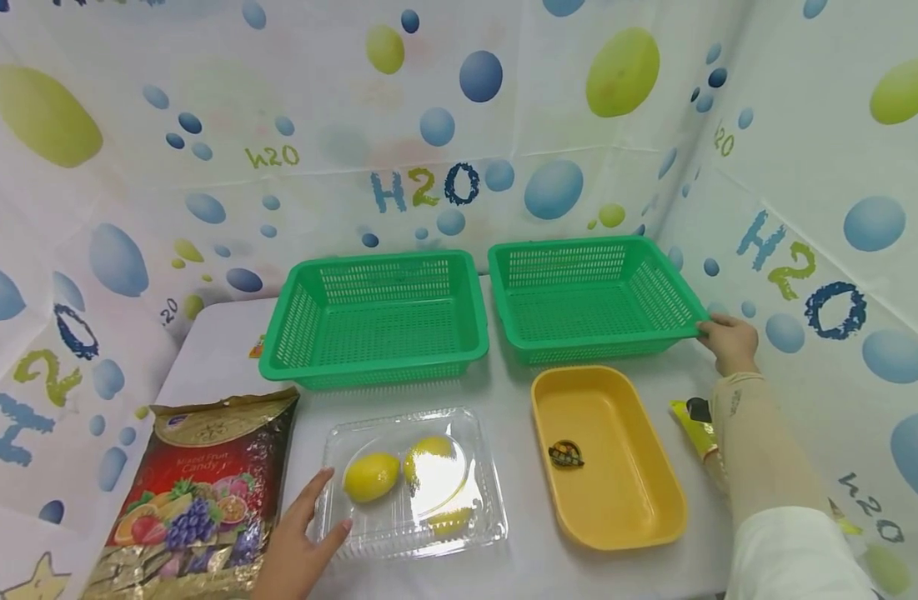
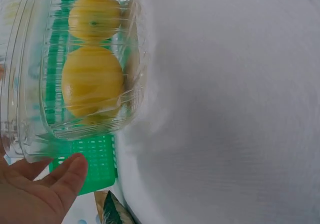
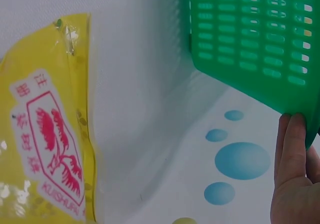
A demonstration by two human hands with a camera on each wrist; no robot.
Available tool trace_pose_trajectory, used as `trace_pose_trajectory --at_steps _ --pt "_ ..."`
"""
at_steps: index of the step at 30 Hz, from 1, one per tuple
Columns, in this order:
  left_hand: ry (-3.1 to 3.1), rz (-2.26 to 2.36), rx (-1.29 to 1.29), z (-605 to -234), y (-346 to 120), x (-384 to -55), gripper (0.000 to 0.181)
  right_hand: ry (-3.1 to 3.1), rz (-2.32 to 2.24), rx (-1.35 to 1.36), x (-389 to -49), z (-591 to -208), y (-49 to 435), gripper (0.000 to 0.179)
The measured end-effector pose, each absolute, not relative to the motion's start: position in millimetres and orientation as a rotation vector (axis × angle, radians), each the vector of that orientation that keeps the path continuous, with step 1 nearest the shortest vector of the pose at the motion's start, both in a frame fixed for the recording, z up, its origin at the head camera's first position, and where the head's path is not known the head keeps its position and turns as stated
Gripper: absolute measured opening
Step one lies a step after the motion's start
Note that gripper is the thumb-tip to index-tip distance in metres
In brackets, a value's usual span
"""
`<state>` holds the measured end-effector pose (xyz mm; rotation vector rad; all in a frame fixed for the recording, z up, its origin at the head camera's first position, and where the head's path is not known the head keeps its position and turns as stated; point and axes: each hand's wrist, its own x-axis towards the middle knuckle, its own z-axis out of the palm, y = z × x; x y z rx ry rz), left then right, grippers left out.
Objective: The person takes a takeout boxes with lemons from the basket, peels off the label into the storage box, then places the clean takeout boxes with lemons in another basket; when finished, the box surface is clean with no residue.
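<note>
My right hand (image 1: 731,342) grips the front right corner of the right green plastic basket (image 1: 604,340); in the right wrist view its fingers (image 3: 294,146) lie against the basket's outer side below the rim. My left hand (image 1: 297,533) is at the left edge of a clear plastic clamshell box (image 1: 479,467), thumb and fingers spread apart. Inside the box are three yellow lemons (image 1: 371,477). In the left wrist view the fingers (image 2: 70,176) are beside the box's end, and some fingertips are hidden.
A second green basket (image 1: 477,333) stands at the back left. A yellow-orange tray (image 1: 616,500) holds a small dark patterned piece (image 1: 566,454). A red mixed fruit candy bag (image 1: 211,475) lies left. Partly under my right forearm is a yellow packet (image 3: 30,74). Printed cloth walls surround the table.
</note>
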<state>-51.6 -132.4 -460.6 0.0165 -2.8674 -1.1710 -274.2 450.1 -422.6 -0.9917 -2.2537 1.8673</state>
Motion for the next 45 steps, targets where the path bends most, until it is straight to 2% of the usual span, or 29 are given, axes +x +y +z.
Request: trace_pose_trajectory --at_steps 14,19,26,35,45 --pt "-2.768 -1.437 -0.105 -470.9 -131.1 -48.8 0.046 -2.289 1.816 -1.003 -270.9 -428.4 453.0 0.057" --pt "-2.736 -1.341 -0.112 -466.1 -129.2 -50.0 0.040 -2.299 1.813 -0.997 -270.5 -428.3 453.5 0.057" --pt "-2.725 -1.170 0.107 -456.4 -122.2 -54.9 0.037 -2.294 1.789 -1.015 -273.2 -428.0 454.0 0.057" --pt "-2.747 -1.295 0.447 -446.7 -117.8 -64.5 0.035 -2.258 1.818 -1.021 -275.7 -426.4 451.9 0.057" --pt "-2.609 -1.468 0.643 -443.7 -118.3 -70.3 0.030 -2.252 1.830 -0.989 -278.1 -427.2 449.7 0.057"
